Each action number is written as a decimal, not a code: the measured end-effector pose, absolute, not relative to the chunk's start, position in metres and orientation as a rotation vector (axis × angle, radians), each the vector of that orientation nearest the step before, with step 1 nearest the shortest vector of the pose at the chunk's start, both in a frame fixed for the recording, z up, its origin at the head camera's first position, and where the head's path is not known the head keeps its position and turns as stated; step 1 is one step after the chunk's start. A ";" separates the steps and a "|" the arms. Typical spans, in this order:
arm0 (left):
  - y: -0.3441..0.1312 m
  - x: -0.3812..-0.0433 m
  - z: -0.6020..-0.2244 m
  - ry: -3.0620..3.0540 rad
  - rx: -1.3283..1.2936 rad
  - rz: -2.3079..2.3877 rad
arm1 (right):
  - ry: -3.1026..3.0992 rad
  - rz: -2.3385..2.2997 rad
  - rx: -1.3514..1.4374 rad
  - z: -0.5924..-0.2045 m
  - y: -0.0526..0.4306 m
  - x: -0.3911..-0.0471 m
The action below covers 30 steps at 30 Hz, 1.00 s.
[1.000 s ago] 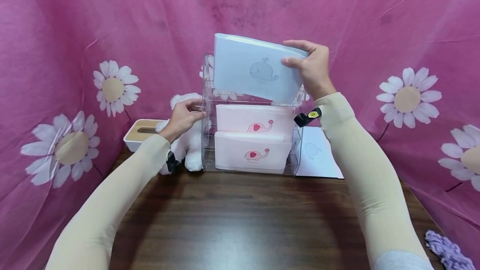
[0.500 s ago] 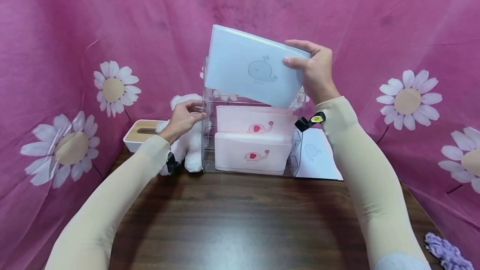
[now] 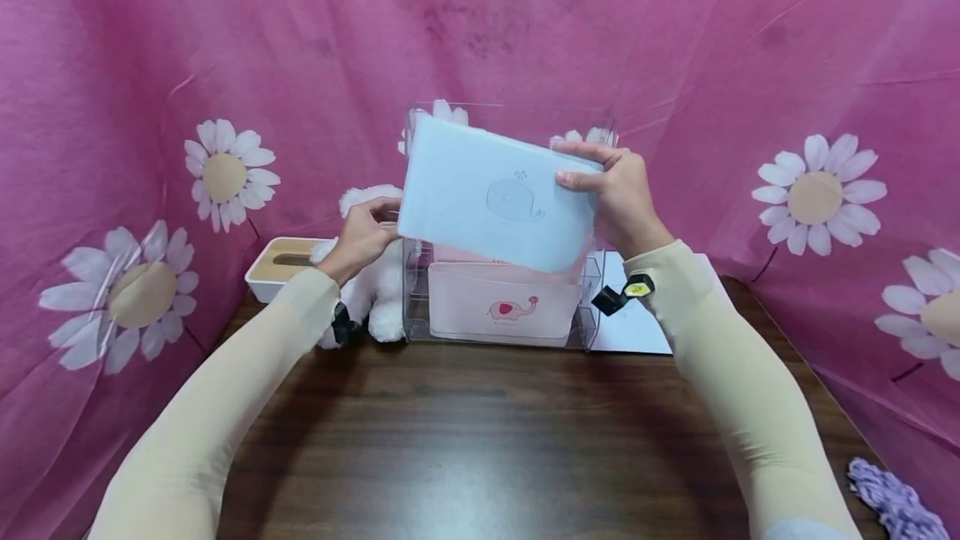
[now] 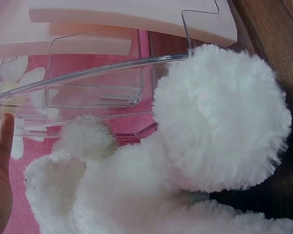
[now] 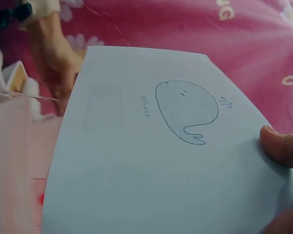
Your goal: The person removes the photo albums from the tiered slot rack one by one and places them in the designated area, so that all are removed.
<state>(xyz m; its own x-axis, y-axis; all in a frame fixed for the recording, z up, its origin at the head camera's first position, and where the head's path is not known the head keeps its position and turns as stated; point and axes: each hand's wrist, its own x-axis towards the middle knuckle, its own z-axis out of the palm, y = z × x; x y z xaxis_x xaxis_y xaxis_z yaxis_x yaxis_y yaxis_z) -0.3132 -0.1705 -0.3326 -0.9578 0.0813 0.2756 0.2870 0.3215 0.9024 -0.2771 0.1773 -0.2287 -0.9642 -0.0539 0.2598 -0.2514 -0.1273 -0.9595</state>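
The work looks partway along: two slots are filled and one book is in the air. At 12 o'clock on the surface (image 3: pixel 465 423), the clear rack (image 3: pixel 416 327) carries a front pink book (image 3: pixel 453 307) and, behind it, a rear pink book (image 3: pixel 468 256), both standing upright. The blue book (image 3: pixel 457 182) seems not to be seated: the right hand (image 3: pixel 622 190) pinches it at its 3 o'clock end, thumb in front, and it tilts down toward 4 o'clock, before the rack's upper part and partly hiding the rear pink book. The left hand (image 3: pixel 363 236) steadies the rack, thumb and fingers pinching its 9 o'clock side edge. What appears left is the blue book, out of any slot; whether it is going in or coming out, I cannot tell. A pale sheet (image 3: pixel 630 330) lies at 1 o'clock, beside the rack; its part in this is unclear.
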 end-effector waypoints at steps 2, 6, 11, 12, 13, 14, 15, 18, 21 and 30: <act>-0.170 -0.314 -0.333 -2.388 -0.345 -1.705 | -1.997 2.253 0.362 -0.238 0.176 -0.274; -0.170 -0.314 -0.333 -2.392 -0.339 -1.696 | -2.040 2.300 0.400 -0.256 0.174 -0.266; -0.169 -0.313 -0.332 -2.413 -0.313 -1.676 | -2.151 2.317 0.366 -0.280 0.169 -0.255; -0.169 -0.314 -0.332 -2.414 -0.311 -1.679 | -2.177 2.314 0.355 -0.284 0.167 -0.253; -0.169 -0.314 -0.331 -2.418 -0.307 -1.687 | -2.198 2.311 0.344 -0.290 0.166 -0.251; -0.169 -0.314 -0.331 -2.419 -0.304 -1.694 | -2.216 2.306 0.338 -0.294 0.164 -0.249; -0.169 -0.314 -0.331 -2.418 -0.302 -1.703 | -2.232 2.303 0.335 -0.299 0.162 -0.247; -0.170 -0.313 -0.331 -2.424 -0.293 -1.731 | -2.282 2.299 0.332 -0.312 0.158 -0.243; -0.171 -0.311 -0.330 -2.436 -0.297 -1.730 | -2.323 2.304 0.338 -0.322 0.154 -0.241; -0.171 -0.311 -0.332 -2.441 -0.303 -1.702 | -2.419 2.396 0.286 -0.348 0.143 -0.234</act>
